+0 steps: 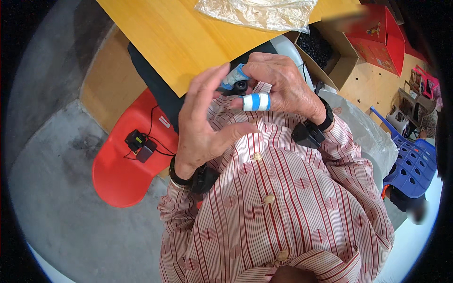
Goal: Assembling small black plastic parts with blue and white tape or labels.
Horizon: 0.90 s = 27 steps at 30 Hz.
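My right hand pinches a small black round part with a hole in its middle, in front of my striped shirt. Blue-and-white tape wraps the fingers around it. Facing it from the left is my left hand, its fingers raised and its thumb stretched toward the part. Nothing shows in the left palm, though its far fingertips partly overlap the area beside the black part. Each wrist wears a dark band with a black device.
A yellow table lies ahead, bearing a clear plastic bag. At right stand a cardboard box of small black parts and a red box. A red chair holds black adapters with cables. A blue plastic chair stands farther right.
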Motion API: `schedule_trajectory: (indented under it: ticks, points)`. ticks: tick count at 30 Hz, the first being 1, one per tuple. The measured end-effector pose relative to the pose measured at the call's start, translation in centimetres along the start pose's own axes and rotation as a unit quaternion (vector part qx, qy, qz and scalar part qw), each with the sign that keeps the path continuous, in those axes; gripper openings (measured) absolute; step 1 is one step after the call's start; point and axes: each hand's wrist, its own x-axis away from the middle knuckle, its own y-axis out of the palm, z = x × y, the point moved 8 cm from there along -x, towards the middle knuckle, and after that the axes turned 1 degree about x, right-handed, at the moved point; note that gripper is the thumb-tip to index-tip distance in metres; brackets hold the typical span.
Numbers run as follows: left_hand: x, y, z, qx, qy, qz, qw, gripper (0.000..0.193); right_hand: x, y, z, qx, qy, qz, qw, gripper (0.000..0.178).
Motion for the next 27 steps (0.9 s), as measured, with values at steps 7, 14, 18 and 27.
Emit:
schedule_trajectory:
  ticks: [7,14,18,27]
  points:
    - [0.1,1.0,-0.8,0.037,-0.008,0.005,0.999,0.069,0.3,0.5,0.1,-0.032,0.022,-0.004,0.999,0.034]
    - [0.0,1.1,-0.5,0.042,0.024,0.024,0.999,0.064,0.5,0.5,0.2,-0.030,0.013,0.007,0.999,0.033]
    - [-0.4,0.8,0.8,-0.019,0.053,0.012,0.998,0.063,0.6,0.4,0.3,-0.045,0.015,0.002,0.999,0.032]
    - [-0.3,0.8,0.6,0.000,0.048,0.015,0.999,0.058,0.7,0.4,-0.2,-0.045,0.006,0.024,0.999,0.033]
